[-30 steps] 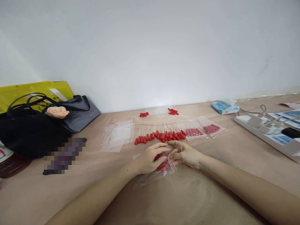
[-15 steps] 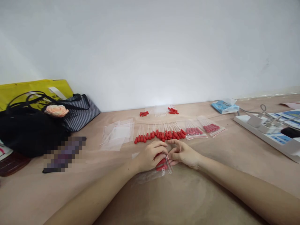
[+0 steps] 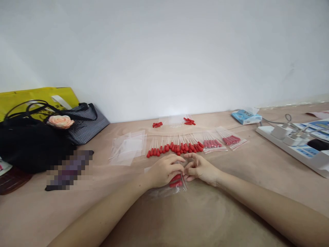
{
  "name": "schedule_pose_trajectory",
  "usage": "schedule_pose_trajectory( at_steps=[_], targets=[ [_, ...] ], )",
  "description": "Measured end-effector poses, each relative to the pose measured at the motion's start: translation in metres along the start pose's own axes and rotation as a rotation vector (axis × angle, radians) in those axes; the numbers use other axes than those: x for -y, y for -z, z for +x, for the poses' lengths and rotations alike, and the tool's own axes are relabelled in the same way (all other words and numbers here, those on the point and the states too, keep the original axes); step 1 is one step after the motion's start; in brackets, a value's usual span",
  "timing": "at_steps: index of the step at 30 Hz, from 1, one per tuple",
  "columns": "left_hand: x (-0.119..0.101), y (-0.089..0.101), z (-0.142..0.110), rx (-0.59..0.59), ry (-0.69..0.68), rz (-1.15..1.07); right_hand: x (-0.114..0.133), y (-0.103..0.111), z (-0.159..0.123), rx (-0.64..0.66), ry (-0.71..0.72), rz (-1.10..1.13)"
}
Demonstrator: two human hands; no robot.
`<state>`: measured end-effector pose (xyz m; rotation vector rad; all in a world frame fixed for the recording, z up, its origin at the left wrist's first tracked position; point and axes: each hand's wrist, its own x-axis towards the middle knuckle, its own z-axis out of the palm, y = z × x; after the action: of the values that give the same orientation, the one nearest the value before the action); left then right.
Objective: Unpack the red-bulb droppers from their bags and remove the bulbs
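Between my hands lies a clear zip bag [image 3: 160,194] with red-tipped white sticks [image 3: 175,184] inside, low on the table. My left hand [image 3: 163,171] rests over the bag, its fingers closed on the edge near the zip. From the other side, my right hand [image 3: 203,170] pinches the same edge with bent fingers. The fingertips of both hands meet there and hide part of the zip. Just beyond them spreads a row of loose red-tipped sticks [image 3: 177,148], pale ends pointing to the wall.
Two filled zip bags [image 3: 215,144] lie right of the row, and flat clear bags [image 3: 130,149] lie left. Small red pieces [image 3: 189,121] sit near the wall. A power strip [image 3: 288,144] and tissue pack [image 3: 246,117] are at right; a black bag [image 3: 33,145] is at left.
Both hands stay at the bag's edge with only slight finger movement. The zip edge has shifted slightly left, and the whole view has moved a little.
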<state>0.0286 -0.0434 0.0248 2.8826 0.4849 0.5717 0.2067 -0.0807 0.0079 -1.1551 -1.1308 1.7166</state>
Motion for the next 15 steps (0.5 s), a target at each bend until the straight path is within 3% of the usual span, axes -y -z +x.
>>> schedule_pose_trajectory(
  at_steps=[4,10,15],
  targets=[
    [0.000,0.002,0.001,0.040,-0.073,0.072,-0.004,-0.001,0.001,0.022,0.067,-0.016],
    [-0.001,0.000,-0.002,-0.023,0.021,0.091,-0.011,-0.002,0.000,0.036,0.173,-0.118],
    [0.002,-0.001,-0.003,-0.005,0.048,0.009,-0.013,0.000,-0.001,0.063,0.210,-0.287]
  ],
)
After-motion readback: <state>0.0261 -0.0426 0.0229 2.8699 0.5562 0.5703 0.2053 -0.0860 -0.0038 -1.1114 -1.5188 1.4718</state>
